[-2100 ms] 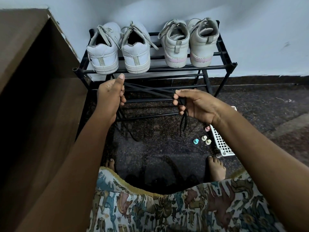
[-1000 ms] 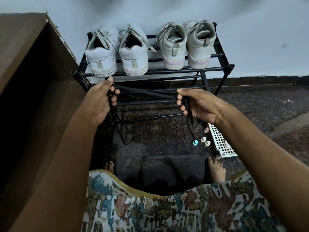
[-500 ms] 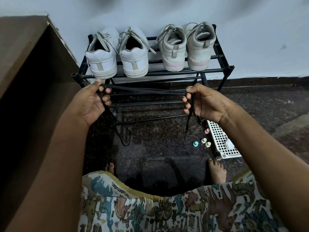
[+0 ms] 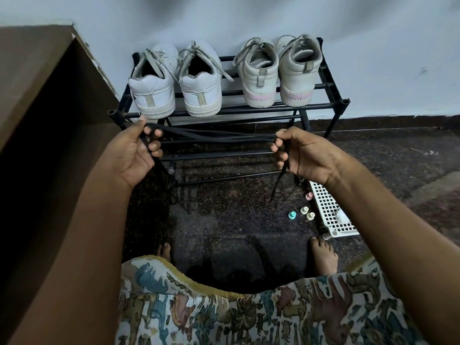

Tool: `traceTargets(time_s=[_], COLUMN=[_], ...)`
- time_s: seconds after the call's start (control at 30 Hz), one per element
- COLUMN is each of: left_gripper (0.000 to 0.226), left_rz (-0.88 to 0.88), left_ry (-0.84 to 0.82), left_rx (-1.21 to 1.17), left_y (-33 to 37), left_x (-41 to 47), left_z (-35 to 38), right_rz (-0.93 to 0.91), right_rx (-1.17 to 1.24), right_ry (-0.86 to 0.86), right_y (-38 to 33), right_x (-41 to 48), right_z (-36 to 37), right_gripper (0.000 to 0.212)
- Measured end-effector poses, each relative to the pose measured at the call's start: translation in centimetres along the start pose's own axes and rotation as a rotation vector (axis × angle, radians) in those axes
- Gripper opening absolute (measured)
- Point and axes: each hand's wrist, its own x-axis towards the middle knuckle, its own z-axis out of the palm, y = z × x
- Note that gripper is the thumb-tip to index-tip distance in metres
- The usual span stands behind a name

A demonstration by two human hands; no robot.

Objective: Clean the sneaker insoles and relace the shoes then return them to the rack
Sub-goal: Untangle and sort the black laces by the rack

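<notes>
Several strands of black lace point(image 4: 216, 135) taut between grips | left grip point(image 4: 134, 155) pinching it | right grip point(image 4: 305, 155) pinching it

Pale blue-grey wall point(image 4: 373, 33) ahead, plain, 1 small dark scuff point(image 4: 422, 70) at right. Dark skirting band point(image 4: 398, 123) along wall base, paint edge ragged above it. Floor point(image 4: 224, 220) dark speckled stone, polished, dim reflections in it. Paler strip point(image 4: 438, 183) crosses floor at far right. Brown wooden cabinet point(image 4: 37, 95) at left, against wall, its side in deep shadow. Light soft, dim.
</notes>
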Motion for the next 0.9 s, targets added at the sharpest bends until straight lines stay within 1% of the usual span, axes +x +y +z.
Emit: traceTargets(time_s=[0.07, 0.13, 0.2, 0.3, 0.4, 0.47, 0.67, 0.77, 0.9], left_gripper=[0.042, 0.045, 0.045, 0.043, 0.043, 0.043, 0.038, 0.037, 0.042], left_rz=[-0.003, -0.006, 0.003, 0.043, 0.074, 0.076, 0.073, 0.105, 0.168], left_ry=[0.016, 0.019, 0.026, 0.035, -0.045, -0.098, -0.125, -0.140, -0.097], left_rx=[-0.012, 0.028, 0.148, 0.398, 0.606, 0.676, 0.725, 0.746, 0.721], left_y=[0.2, 0.4, 0.5, 0.3, 0.2, 0.2, 0.3, 0.2, 0.2], left_x=[-0.2, -0.4, -0.5, -0.5, -0.7, -1.0, -1.4, -1.3, -1.1], left_z=[0.0, 0.0, 0.0, 0.0, -0.3, -0.4, -0.2, -0.3, -0.3], right_rz=[0.010, 0.013, 0.003, -0.018, -0.034, -0.046, -0.063, -0.064, -0.053], right_rx=[-0.012, -0.024, -0.025, -0.025, -0.001, 0.015, 0.012, -0.003, -0.038], right_ry=[0.000, 0.000, 0.009, 0.030, 0.059, 0.076, 0.051, 0.056, 0.062], right_y=[0.0, -0.1, -0.2, -0.4, -0.7, -0.9, -1.0, -1.0, -1.0], right_x=[-0.1, -0.1, -0.2, -0.2, -0.3, -0.4, -0.5, -0.5, -0.5], right_z=[-0.1, -0.1, -0.1, -0.3, -0.5, -0.6, -0.7, -0.9, -1.1], right_gripper=[0.024, 0.017, 0.017, 0.021, 0.022, 0.021, 0.017, 0.017, 0.017])
